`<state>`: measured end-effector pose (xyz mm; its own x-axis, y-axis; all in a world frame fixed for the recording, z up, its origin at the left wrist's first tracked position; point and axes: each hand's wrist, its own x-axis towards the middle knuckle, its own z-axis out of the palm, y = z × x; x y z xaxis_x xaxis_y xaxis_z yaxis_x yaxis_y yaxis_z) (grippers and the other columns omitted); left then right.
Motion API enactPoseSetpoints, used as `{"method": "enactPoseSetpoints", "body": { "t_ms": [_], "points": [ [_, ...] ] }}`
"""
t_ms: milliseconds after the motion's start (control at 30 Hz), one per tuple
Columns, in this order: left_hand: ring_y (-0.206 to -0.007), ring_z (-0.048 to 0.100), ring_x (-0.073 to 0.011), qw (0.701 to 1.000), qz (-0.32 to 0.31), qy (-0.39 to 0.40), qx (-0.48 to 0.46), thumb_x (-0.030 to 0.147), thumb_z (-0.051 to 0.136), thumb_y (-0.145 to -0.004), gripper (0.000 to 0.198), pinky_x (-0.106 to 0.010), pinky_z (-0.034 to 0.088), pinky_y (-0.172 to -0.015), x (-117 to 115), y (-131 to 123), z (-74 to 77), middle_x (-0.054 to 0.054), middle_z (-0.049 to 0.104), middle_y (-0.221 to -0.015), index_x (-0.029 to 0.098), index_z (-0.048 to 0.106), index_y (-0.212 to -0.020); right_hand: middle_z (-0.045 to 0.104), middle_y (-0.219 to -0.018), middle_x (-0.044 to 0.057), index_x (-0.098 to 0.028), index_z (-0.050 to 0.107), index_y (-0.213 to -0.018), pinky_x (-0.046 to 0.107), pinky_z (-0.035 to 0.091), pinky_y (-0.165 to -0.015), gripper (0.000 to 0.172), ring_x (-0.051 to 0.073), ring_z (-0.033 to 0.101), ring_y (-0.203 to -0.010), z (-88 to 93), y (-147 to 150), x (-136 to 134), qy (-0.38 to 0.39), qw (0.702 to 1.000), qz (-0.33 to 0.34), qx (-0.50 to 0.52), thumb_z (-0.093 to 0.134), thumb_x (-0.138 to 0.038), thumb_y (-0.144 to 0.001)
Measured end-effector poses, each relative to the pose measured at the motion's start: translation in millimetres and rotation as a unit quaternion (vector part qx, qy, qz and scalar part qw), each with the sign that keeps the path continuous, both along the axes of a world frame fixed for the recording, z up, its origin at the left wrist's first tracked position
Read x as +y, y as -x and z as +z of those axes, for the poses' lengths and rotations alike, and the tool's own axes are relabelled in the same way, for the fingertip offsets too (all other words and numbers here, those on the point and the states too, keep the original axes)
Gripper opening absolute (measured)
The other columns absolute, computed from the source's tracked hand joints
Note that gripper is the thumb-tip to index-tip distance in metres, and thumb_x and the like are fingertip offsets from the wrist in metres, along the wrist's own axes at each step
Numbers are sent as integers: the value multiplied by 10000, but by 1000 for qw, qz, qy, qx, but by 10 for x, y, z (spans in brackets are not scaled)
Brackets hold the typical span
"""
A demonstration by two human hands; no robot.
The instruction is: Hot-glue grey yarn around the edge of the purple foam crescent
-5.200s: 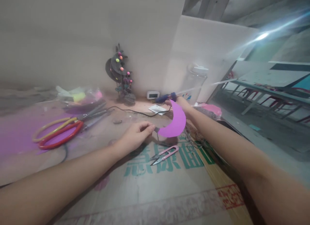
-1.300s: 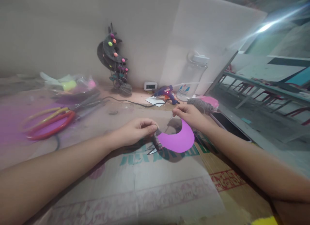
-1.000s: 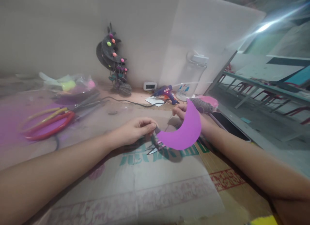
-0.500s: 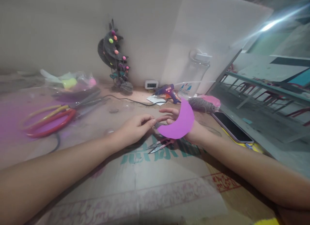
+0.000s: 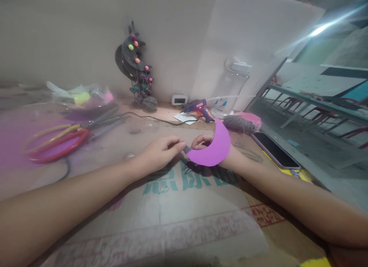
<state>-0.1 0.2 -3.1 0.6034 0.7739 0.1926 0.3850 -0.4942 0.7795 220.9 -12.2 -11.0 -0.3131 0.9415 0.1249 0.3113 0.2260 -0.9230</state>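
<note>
A purple crescent [image 5: 211, 152], flat like paper or card, is held over the table with its horns pointing left and up. At its lower left horn there is a small grey tip, pinched between the thumb and fingers of my left hand [image 5: 166, 150]. My right hand [image 5: 204, 140] is behind the crescent with its fingers curled in. The crescent covers much of that hand, so what the fingers hold cannot be made out. Under the crescent is a dark, partly hidden shape that I cannot identify. The thread snips seen earlier on the table no longer show clearly.
Red-and-yellow-handled scissors [image 5: 60, 144] lie left, near a plastic bag [image 5: 83, 98]. Farther back are a grey crescent ornament [image 5: 133, 64], a small clock [image 5: 179, 100], a glue gun [image 5: 198, 108] and a clear bottle [image 5: 227, 90]. Grey yarn [image 5: 240, 123] and a phone [image 5: 276, 150] lie right.
The fingers of my right hand were stretched out and are now curled in. The snips that lay below the crescent have gone from that spot. My left hand has stayed put.
</note>
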Motion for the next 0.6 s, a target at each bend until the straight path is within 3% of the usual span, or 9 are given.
{"method": "enactPoseSetpoints", "body": {
  "t_ms": [267,600],
  "points": [
    [-660,500,-152,1000,-16,-3,19,409,412,-931,337,-268,354,-603,-17,0,8,-2,548,-699,169,564,-749,580,-626,-48,-179,586,-739,200,432,-510,272,77,545,-539,18,138,-40,70,992,-4,103,773,-367,-684],
    [-651,471,-140,1000,-13,10,-3,410,411,-933,337,-263,347,-594,-8,8,-30,11,504,-678,174,530,-725,586,-661,-30,-180,620,-818,200,404,-499,248,83,536,-558,44,59,3,15,997,37,71,734,-388,-746]
  ]
}}
